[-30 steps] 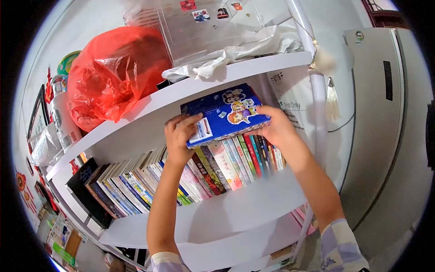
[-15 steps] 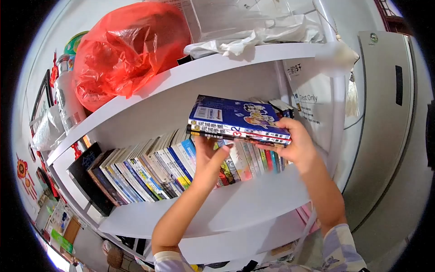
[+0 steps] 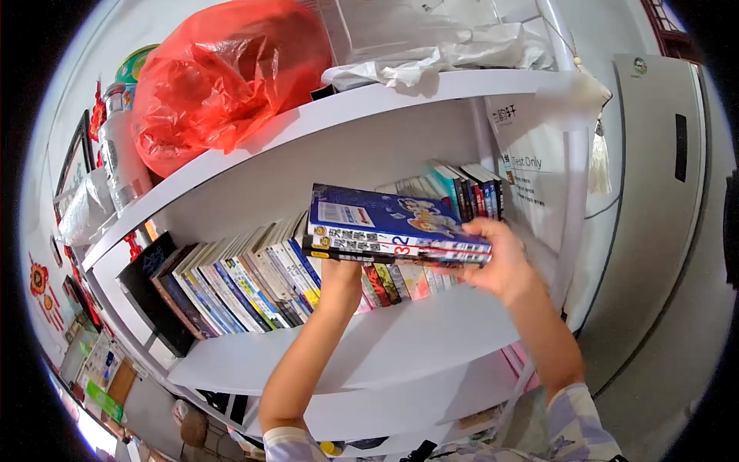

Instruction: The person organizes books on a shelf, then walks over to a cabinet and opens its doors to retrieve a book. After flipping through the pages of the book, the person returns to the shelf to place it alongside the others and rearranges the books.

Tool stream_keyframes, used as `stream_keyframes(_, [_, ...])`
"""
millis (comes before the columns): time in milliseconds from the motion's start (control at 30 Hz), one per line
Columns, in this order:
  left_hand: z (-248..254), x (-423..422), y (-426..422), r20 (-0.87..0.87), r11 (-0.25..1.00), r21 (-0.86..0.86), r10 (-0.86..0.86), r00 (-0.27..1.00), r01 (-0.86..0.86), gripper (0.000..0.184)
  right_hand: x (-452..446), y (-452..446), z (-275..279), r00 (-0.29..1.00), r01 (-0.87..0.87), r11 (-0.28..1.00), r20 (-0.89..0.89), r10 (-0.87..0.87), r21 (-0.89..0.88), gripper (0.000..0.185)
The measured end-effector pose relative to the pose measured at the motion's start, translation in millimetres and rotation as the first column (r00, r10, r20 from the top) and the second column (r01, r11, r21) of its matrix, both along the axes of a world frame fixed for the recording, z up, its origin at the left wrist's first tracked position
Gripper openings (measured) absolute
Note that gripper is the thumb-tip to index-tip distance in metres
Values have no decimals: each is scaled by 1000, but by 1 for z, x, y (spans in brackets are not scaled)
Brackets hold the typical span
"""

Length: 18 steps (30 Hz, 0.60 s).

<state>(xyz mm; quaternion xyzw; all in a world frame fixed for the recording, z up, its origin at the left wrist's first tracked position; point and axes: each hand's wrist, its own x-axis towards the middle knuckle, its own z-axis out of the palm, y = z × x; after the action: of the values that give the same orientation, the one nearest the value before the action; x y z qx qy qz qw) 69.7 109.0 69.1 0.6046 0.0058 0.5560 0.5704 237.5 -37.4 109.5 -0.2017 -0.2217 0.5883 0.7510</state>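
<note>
A small stack of comic books (image 3: pixel 377 212) lies flat in my two hands, in front of the shelf's row of books. Its top cover is dark blue with cartoon figures; the spines show white with a 2 and a 3, and a black one at the bottom. My right hand (image 3: pixel 500 258) grips the right end, thumb on top and fingers underneath. Under the left part, my left hand (image 3: pixel 342 281) supports the stack from below, its fingers mostly hidden. Behind it, a long row of upright books (image 3: pixel 246 281) stands on the white shelf (image 3: pixel 354 354), partly covered by the stack.
More upright books (image 3: pixel 473 189) stand at the back right. Above, the top shelf board (image 3: pixel 408 91) carries a red plastic bag (image 3: pixel 231 85) and a clear plastic box (image 3: pixel 400 35). A paper bag (image 3: pixel 527 165) is at the right, beside a grey refrigerator (image 3: pixel 654 200).
The stack has moved slightly down and left with both hands. My left thumb, visible before, is now hidden under it. More of the back-right books show.
</note>
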Motion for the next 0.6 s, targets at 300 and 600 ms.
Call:
stream_keyframes(300, [15,-22,-69,-148,789,584,335,931,-191,112,-60,18,-104,802,-356,717,-198,563,599,43])
stream_keyframes(600, [65,10,-126,11,273,851,845,535,-448,63,-65,53,-90,810,-444,715,-99,578,540,40])
